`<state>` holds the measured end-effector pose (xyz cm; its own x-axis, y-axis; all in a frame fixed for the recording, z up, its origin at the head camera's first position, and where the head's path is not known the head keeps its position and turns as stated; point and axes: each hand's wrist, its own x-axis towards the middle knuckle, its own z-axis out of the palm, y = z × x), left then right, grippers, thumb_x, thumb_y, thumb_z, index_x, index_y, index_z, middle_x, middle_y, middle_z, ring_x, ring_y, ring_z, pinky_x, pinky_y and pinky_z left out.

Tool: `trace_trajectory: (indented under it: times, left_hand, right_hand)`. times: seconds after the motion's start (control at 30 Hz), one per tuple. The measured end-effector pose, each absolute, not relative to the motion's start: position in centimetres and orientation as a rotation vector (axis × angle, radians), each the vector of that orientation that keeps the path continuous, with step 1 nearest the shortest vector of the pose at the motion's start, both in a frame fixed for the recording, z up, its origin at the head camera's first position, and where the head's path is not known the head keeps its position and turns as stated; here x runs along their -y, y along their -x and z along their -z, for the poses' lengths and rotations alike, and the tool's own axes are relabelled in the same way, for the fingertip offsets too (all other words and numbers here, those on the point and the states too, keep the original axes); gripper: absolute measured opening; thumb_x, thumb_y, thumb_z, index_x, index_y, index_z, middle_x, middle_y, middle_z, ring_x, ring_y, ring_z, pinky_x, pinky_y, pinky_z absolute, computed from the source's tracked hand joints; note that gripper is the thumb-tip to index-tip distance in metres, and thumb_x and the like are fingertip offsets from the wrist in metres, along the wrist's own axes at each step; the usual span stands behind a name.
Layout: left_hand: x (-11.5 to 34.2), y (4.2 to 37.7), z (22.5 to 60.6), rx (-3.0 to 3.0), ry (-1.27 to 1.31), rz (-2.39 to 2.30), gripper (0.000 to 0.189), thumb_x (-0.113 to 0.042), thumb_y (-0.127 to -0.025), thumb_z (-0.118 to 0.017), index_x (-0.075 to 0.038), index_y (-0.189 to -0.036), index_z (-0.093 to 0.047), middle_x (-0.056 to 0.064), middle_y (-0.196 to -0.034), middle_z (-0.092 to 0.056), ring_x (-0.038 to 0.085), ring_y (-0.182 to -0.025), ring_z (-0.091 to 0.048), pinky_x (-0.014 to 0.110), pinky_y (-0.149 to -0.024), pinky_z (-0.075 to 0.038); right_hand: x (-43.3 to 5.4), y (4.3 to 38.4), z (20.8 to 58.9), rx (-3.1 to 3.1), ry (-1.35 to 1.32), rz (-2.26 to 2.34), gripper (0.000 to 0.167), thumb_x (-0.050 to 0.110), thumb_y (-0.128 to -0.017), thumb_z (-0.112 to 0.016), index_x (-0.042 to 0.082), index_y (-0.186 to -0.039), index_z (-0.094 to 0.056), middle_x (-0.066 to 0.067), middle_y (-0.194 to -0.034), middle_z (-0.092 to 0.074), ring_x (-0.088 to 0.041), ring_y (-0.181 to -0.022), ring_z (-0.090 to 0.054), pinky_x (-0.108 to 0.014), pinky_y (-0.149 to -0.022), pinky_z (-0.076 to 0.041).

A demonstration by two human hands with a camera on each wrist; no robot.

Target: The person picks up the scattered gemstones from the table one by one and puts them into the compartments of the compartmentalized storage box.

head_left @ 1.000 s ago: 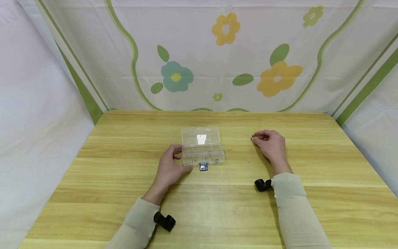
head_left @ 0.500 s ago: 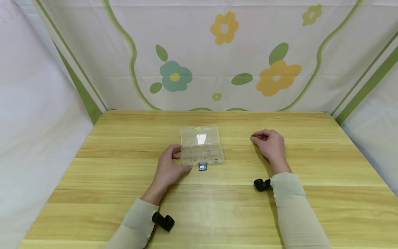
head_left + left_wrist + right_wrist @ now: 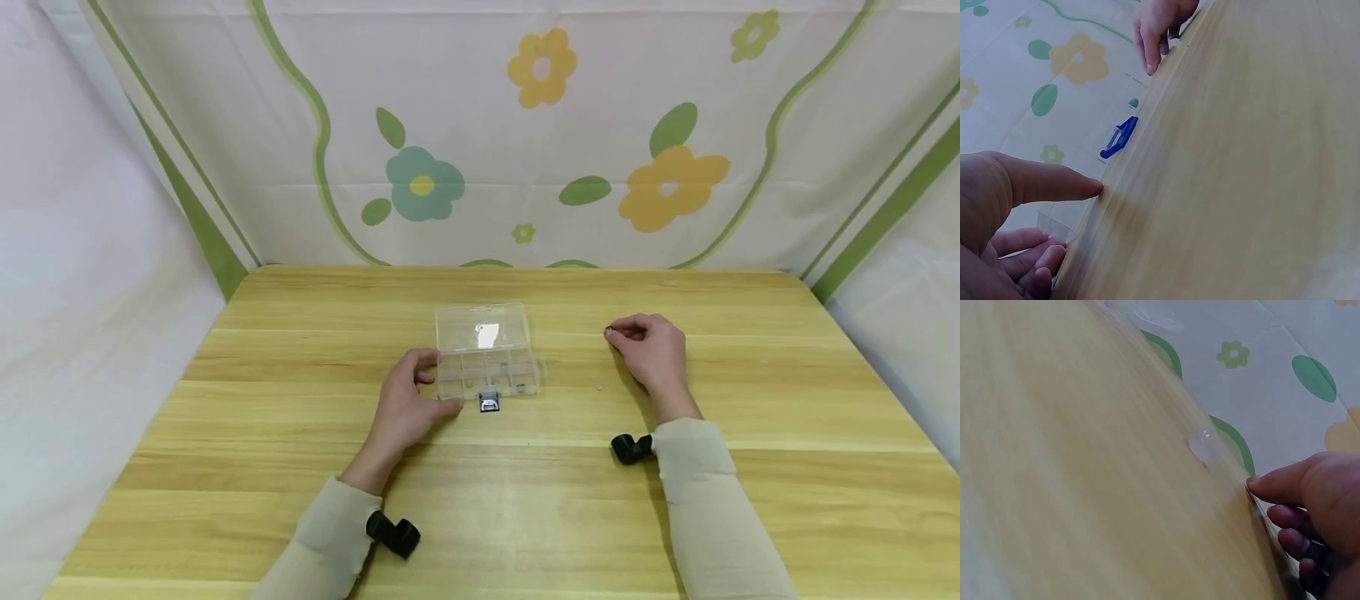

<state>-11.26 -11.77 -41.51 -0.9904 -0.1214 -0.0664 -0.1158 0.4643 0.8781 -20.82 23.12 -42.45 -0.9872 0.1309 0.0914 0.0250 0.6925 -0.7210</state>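
Note:
A clear plastic compartment box point(image 3: 482, 329) lies on the table with its lid laid back and its blue latch point(image 3: 489, 402) at the front. My left hand point(image 3: 407, 406) holds the box's left end, thumb at the front edge and fingers at the side. Inside the compartments are a yellow bead point(image 3: 469, 383) and a bluish-green piece point(image 3: 521, 387). To the right, my right hand point(image 3: 651, 350) pinches a small dark bead point(image 3: 608, 328) close to the tabletop; the fingertips mostly hide it. In the right wrist view, a translucent roundish bead point(image 3: 1204, 445) lies near the right thumb.
The wood-grain table point(image 3: 495, 517) runs back to a flowered white cloth point(image 3: 480, 100). More white cloth hangs at both sides. A black wrist camera point(image 3: 393, 533) sticks out from the left cuff, and another camera point(image 3: 632, 448) from the right.
Both hands stay almost where they were. The dark bead shows less between my right fingertips than a second ago. The box has not moved on the table.

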Motion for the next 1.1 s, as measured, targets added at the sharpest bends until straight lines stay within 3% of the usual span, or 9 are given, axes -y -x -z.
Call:
trace_trajectory:
  times: [0.57,0.87,1.1]
  left_hand:
    - [11.9,11.2,41.4,2.682,-0.209,1.609,0.075,-0.006,-0.075,-0.094,-0.006,-0.143,-0.061,0.014,-0.138,-0.067,0.032,-0.118,-0.060,0.040,-0.093,-0.049]
    - [11.9,11.1,41.4,2.683,-0.207,1.618,0.074,-0.007,-0.076,-0.094,-0.006,-0.143,-0.061,0.014,-0.140,-0.066,0.032,-0.119,-0.060,0.044,-0.097,-0.050]
    - [11.9,11.2,41.3,2.690,-0.197,1.607,0.074,-0.006,-0.076,-0.094,-0.006,-0.143,-0.061,0.015,-0.141,-0.066,0.033,-0.120,-0.060,0.047,-0.100,-0.050]
  right_hand:
    - [-22.1,20.5,42.3,2.705,0.160,-1.227,0.026,0.029,-0.102,-0.075,0.009,-0.116,-0.082,-0.013,-0.113,-0.068,-0.029,-0.100,-0.067,-0.033,-0.084,-0.051]
    - [-20.4,20.3,41.9,2.683,0.144,-1.420,0.028,0.033,-0.101,-0.077,0.011,-0.116,-0.081,-0.008,-0.115,-0.068,-0.019,-0.098,-0.063,-0.024,-0.077,-0.052]
    - [-18.4,19.9,41.3,2.680,0.050,-1.531,0.029,0.037,-0.099,-0.079,0.013,-0.117,-0.081,-0.008,-0.120,-0.069,-0.020,-0.101,-0.063,-0.028,-0.079,-0.054]
